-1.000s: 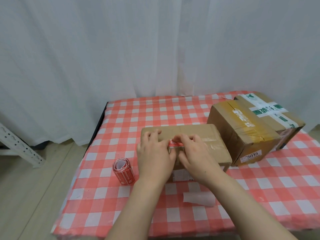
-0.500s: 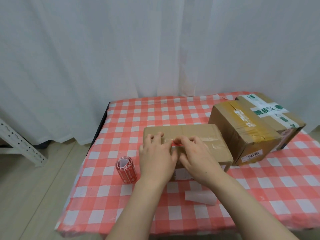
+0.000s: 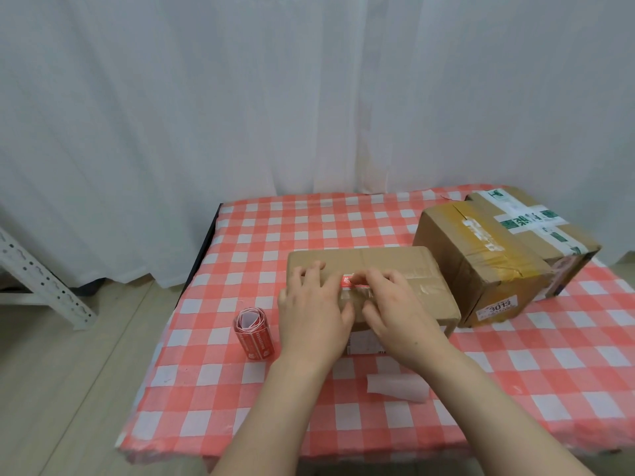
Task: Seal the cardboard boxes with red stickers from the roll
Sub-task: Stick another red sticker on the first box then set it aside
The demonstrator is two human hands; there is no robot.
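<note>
A flat brown cardboard box lies in the middle of the checked table. A red sticker sits on its top along the seam, mostly covered by fingers. My left hand lies flat on the box's left part with fingers spread. My right hand presses its fingertips on the sticker. The roll of red stickers stands on the table just left of my left hand.
Two bigger taped boxes stand at the right: a brown one with a white label and one with green-white tape behind it. A curled white backing strip lies near the front edge. The table ends at left; a white metal rack stands beyond.
Both hands slid slightly farther along the box top, smoothing the sticker. The view shifted a little; nothing else moved.
</note>
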